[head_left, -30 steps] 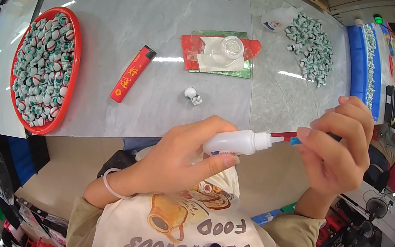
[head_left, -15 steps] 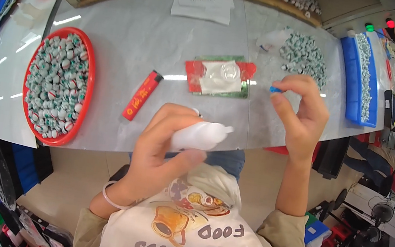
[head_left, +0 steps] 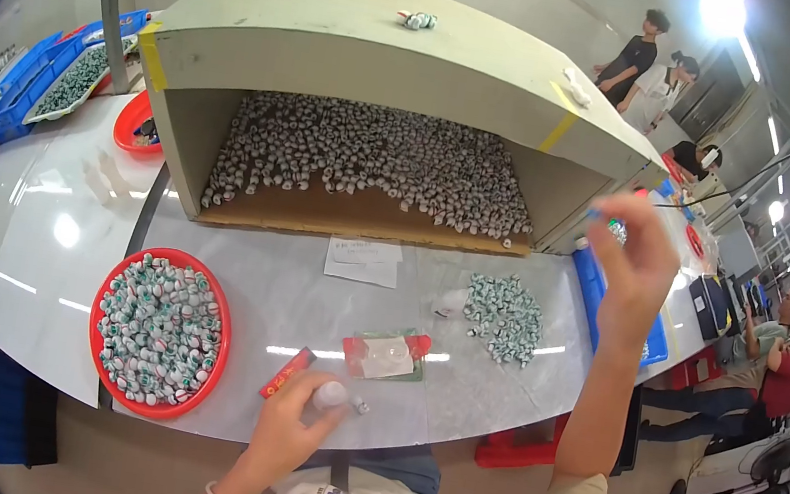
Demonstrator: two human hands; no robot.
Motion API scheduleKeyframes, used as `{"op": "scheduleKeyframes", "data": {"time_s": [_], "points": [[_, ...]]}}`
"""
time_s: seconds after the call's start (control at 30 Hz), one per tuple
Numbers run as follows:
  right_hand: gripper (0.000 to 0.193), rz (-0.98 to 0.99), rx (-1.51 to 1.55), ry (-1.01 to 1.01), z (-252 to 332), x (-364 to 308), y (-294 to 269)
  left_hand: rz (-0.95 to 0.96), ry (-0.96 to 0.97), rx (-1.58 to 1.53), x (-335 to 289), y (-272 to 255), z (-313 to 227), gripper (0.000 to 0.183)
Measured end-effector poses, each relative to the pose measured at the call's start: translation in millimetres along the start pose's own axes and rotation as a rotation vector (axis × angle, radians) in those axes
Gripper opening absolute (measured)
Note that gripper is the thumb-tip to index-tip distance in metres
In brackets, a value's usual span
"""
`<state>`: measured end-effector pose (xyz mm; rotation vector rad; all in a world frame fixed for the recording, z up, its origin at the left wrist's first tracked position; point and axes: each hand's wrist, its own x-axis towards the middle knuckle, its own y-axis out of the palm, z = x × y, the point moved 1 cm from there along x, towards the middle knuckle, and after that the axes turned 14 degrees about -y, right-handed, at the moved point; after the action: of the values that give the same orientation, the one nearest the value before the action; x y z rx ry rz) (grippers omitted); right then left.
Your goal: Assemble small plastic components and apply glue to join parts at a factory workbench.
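My left hand (head_left: 287, 426) is wrapped round a white squeeze bottle (head_left: 330, 397) near the table's front edge. A small whitish bead-like piece (head_left: 360, 406) shows beside the bottle; whether the hand touches it I cannot tell. My right hand (head_left: 633, 265), slightly blurred, is raised at the right with a small blue piece (head_left: 595, 213) pinched between thumb and fingertips. Beyond the left hand lie a red stick-shaped packet (head_left: 287, 373), partly covered by the fingers, and a red and green packet (head_left: 359, 356) with a clear plastic piece on it.
A red basin (head_left: 223, 344) full of small white, green-marked balls stands at left. A loose heap (head_left: 503, 318) of similar pieces lies at right, near a blue tray (head_left: 592, 285). A large shelf box (head_left: 360, 65) holding many more stands behind. Several people are at far right.
The view has tilted up, bringing the whole shelf box into sight. My right hand has risen with the blue piece, away from the table. My left hand still grips the bottle.
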<state>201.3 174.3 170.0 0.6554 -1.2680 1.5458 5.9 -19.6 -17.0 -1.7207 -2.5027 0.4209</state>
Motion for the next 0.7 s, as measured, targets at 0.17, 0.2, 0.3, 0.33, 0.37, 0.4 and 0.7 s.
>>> {"op": "scheduleKeyframes", "data": {"time_s": [0.17, 0.2, 0.3, 0.33, 0.37, 0.4, 0.7], "points": [[0.015, -0.093, -0.091, 0.025, -43.6, 71.2, -10.5, -0.017, 0.017, 0.038, 0.2, 0.1, 3.2, 0.024], [0.015, -0.094, -0.097, 0.018, -57.7, 80.5, -13.5, -0.023, 0.02, 0.061, 0.9, 1.1, 4.0, 0.024], [0.017, -0.068, -0.111, 0.106, -101.7, 97.9, -18.5, -0.039, 0.065, 0.131, 3.1, 1.1, 7.1, 0.024], [0.017, -0.049, -0.125, 0.109, -115.1, 100.7, -19.4, -0.043, 0.068, 0.13, 2.3, 0.6, 7.8, 0.024], [0.016, -0.031, -0.14, 0.112, -127.5, 102.3, -20.9, -0.048, 0.064, 0.137, 1.8, 0.8, 7.8, 0.025], [0.016, -0.033, -0.141, 0.107, -136.5, 103.7, -22.1, -0.052, 0.061, 0.144, 2.4, 0.7, 7.8, 0.026], [0.017, 0.022, -0.151, 0.172, -166.2, 110.7, -23.1, -0.039, 0.046, 0.13, 1.5, -1.7, 3.1, 0.025]]}}
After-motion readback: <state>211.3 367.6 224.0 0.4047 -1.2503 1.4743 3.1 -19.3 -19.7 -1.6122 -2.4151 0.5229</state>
